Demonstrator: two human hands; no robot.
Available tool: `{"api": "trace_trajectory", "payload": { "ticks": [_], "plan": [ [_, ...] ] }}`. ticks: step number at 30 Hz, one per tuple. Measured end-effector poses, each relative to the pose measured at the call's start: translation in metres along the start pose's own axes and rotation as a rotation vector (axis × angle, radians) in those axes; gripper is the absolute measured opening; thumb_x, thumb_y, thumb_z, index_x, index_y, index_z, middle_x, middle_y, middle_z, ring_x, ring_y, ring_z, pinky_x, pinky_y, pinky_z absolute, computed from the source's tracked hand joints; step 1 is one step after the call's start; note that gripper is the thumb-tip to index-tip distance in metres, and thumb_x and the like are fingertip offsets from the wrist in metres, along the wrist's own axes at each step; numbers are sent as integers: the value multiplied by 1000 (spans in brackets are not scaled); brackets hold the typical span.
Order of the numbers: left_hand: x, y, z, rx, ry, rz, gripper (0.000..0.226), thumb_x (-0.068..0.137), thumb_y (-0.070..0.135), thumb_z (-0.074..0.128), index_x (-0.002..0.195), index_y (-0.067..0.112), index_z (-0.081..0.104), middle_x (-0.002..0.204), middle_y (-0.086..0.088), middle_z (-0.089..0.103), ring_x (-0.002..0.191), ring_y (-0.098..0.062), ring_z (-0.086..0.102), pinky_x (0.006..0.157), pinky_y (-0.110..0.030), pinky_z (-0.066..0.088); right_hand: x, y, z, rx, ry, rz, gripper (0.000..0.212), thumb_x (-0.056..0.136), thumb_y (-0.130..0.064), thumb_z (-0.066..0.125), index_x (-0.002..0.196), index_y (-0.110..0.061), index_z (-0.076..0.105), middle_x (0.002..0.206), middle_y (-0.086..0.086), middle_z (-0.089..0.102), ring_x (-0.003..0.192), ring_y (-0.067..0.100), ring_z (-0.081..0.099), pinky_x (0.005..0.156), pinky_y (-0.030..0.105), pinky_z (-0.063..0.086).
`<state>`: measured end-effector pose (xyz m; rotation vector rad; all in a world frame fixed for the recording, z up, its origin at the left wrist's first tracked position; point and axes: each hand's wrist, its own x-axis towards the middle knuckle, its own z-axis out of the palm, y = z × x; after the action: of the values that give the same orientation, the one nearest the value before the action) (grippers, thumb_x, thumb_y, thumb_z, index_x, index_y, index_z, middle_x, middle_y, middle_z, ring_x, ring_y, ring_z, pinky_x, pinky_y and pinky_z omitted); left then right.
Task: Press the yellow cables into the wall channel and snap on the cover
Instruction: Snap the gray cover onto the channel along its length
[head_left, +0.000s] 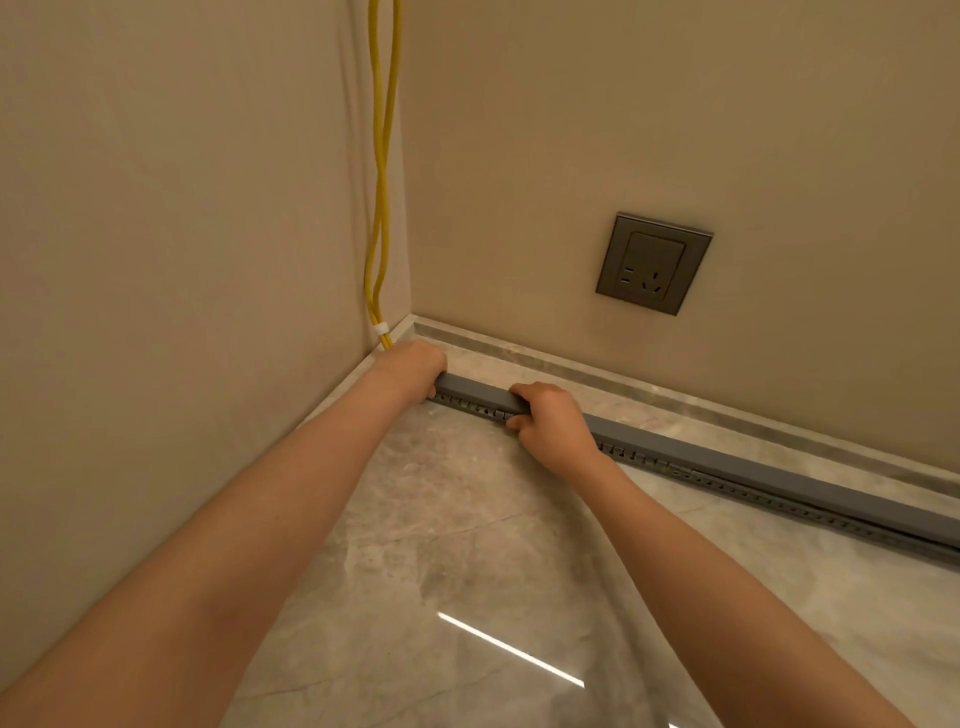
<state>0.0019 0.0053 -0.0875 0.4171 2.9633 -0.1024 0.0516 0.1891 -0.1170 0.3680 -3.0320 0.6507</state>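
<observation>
Two yellow cables (382, 171) hang down the wall corner, bound by a white tie (380, 329) near the bottom, and vanish behind my left hand. A grey slotted channel (727, 480) runs along the floor from the corner to the right edge, with a grey cover (475, 391) lying on top of it. My left hand (413, 370) grips the cover's corner end, fingers curled over it. My right hand (548, 422) grips the cover a little further right, fingers over the top and thumb at the slotted front. The cables inside the channel are hidden.
A grey wall socket (653, 263) sits on the right wall above the channel. A marble skirting (675, 402) runs behind the channel along the wall. Glossy marble floor tiles (467, 545) spread in front, between my forearms.
</observation>
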Motion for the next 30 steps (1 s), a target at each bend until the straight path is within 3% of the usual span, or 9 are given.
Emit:
{"api": "trace_trajectory", "payload": {
  "ticks": [4, 7, 15, 25, 30],
  "plan": [
    [10, 16, 5, -84, 11, 167, 29, 86, 27, 61, 112, 14, 60, 115, -10, 63, 108, -27, 57, 87, -37, 45, 13, 2, 0, -2, 6, 1, 32, 87, -14, 59, 118, -8, 60, 113, 13, 65, 106, 30, 56, 90, 36, 44],
    [23, 33, 8, -204, 12, 231, 36, 86, 19, 61, 122, 16, 58, 120, -10, 62, 112, -27, 56, 90, -35, 43, 25, 5, 2, 37, 7, 2, 31, 83, -11, 60, 115, -12, 62, 111, 12, 67, 104, 31, 58, 83, 31, 42],
    [47, 27, 12, -255, 82, 237, 47, 82, 10, 63, 127, 20, 56, 127, -10, 61, 117, -29, 56, 99, -39, 44, 54, 9, 5, 60, 13, -16, 42, 82, -8, 61, 123, -15, 60, 119, 12, 66, 109, 31, 58, 88, 32, 45],
    [68, 9, 15, -189, 117, 180, 31, 86, 7, 58, 117, 8, 59, 119, -14, 63, 111, -31, 57, 94, -40, 45, 81, 2, 9, 26, -12, -10, 32, 84, -11, 60, 117, -9, 62, 111, 19, 64, 104, 36, 58, 84, 35, 44],
    [69, 9, 17, -171, 125, 174, 33, 86, 10, 59, 119, 6, 58, 121, -15, 61, 112, -30, 55, 93, -38, 45, 69, 13, 5, -119, -25, -29, 58, 85, -23, 61, 138, -12, 41, 134, 13, 52, 125, 32, 44, 103, 39, 36]
  ]
}}
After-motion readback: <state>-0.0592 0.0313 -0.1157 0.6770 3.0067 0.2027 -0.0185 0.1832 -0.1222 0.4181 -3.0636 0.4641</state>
